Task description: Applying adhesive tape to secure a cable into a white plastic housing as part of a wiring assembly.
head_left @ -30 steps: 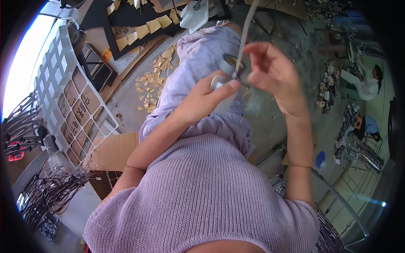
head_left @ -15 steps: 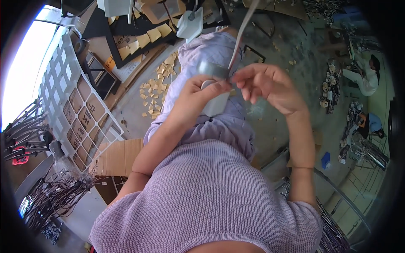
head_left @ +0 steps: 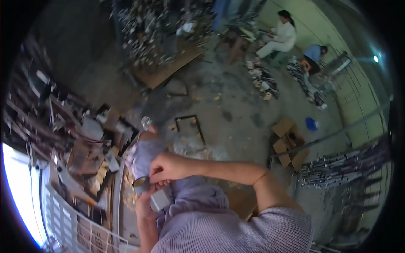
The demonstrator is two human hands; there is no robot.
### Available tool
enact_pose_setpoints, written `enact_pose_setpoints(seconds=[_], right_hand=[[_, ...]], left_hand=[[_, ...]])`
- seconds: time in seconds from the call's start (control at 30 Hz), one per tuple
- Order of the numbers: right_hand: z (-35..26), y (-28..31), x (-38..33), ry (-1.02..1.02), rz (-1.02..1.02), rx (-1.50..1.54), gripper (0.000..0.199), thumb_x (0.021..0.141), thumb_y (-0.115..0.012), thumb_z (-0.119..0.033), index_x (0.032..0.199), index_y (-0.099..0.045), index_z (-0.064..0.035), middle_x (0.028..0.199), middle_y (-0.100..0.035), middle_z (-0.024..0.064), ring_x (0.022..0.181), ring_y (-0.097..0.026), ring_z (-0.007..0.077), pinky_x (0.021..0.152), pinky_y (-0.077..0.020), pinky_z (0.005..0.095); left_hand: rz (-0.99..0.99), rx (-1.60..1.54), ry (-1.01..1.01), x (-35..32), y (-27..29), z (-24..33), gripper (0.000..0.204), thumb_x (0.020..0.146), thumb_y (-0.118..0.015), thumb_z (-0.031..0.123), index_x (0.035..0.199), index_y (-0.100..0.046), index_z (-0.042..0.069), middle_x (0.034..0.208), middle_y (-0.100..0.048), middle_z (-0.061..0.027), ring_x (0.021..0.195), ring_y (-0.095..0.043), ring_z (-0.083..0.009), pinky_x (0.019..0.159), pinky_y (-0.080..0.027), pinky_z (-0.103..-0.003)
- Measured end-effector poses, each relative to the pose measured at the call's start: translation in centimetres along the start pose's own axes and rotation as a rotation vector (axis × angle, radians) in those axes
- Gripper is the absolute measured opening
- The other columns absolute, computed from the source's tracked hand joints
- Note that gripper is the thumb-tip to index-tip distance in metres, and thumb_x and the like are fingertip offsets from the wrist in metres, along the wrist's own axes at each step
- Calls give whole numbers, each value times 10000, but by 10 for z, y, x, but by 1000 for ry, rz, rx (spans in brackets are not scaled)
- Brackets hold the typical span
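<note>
My left hand (head_left: 145, 207) is closed around a pale grey, box-shaped part (head_left: 160, 200) held over my lap. Next to it, at the same hand's fingers, is a short round grey piece (head_left: 141, 184) with a yellowish inside; its exact kind is unclear. From the right my right hand (head_left: 168, 167) reaches across, its fingers bent and pressed together at the round piece. Whatever lies between those fingertips is hidden. Light purple trousers (head_left: 192, 195) cover my legs beneath both hands.
A white grid rack (head_left: 84, 225) stands at lower left, near a cluttered bench with a pale panel (head_left: 92, 127). An open cardboard box (head_left: 289, 141) and a blue container (head_left: 311, 124) sit on the floor at right. Two people work farther off, one in white (head_left: 283, 36).
The view has swung to the right, so the hands appear lower left. My right hand's loosely spread fingers have closed at the round piece. The pale cord above it no longer shows.
</note>
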State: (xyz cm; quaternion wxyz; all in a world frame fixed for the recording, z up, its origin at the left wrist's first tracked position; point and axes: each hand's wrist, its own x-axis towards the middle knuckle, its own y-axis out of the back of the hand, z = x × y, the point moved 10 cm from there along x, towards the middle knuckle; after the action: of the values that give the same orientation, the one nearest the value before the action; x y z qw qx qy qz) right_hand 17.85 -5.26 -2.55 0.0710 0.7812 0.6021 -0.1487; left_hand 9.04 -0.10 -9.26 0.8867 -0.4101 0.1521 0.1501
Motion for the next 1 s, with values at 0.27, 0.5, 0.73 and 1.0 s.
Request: enact_pose_setpoints(seconds=[0.27,0.5,0.73,1.0], right_hand=[[-19,-18,-6,512,78,-446,232,847,-686,-264,866,-667,-34,851,-620,71,810,-608,193,735,-480,339],[-42,-23,-47,257,136,-402,192,812,-711,-185,762,-622,-21,757,-630,40,726,-606,174,659,-465,312],[-145,110,-193,1001,506,523,347,931,-568,-329,640,-507,-150,663,-509,-1,620,-469,153,572,-393,296],[-247,-16,-231,1271,-346,262,279,926,-620,-200,885,-658,73,1125,-604,317,502,-584,152,442,-490,220]], left_hand=[[-85,23,252,-19,-13,-12,225,830,-635,131,991,-637,-26,891,-614,-97,902,-623,-234,842,-514,-338],[-317,560,-58,-35,-44,40,81,829,-680,66,893,-687,17,1006,-590,-61,987,-533,-162,875,-409,-291],[233,753,-330,-62,69,104,76,720,-628,39,769,-596,-9,977,-554,-98,922,-546,-192,852,-428,-312],[172,990,-831,9,-54,89,698,876,-604,266,1444,-304,-6,1500,-296,-198,1401,-269,-303,1132,-198,-415]])
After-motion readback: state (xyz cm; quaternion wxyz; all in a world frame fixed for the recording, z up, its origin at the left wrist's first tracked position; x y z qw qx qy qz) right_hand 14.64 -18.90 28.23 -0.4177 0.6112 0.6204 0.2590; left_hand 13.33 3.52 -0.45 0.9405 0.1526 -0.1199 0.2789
